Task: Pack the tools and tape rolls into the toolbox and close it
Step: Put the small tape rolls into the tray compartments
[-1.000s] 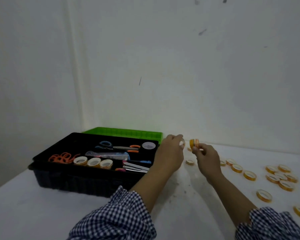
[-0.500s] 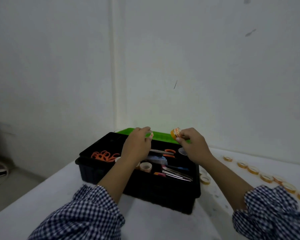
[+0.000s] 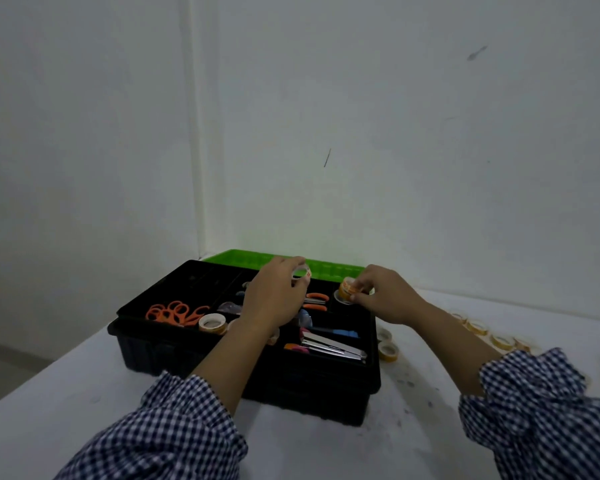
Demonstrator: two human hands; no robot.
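Head view: 2 hands over an open black toolbox (image 3: 187, 355) on the table (image 3: 84, 393).
The left hand (image 3: 274, 301) grip pinches a clear roll (image 3: 301, 273); the right hand (image 3: 387, 299) grip pinches an orange roll (image 3: 346, 288) above the toolbox's 1 o'clock corner.

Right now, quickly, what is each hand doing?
The left hand holds a pale tape roll.
The right hand holds an orange tape roll.

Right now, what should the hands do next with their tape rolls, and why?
Probably lower the right hand's small orange tape roll into the open black plastic toolbox; it hangs over its back right corner. The left hand's pale roll could follow.
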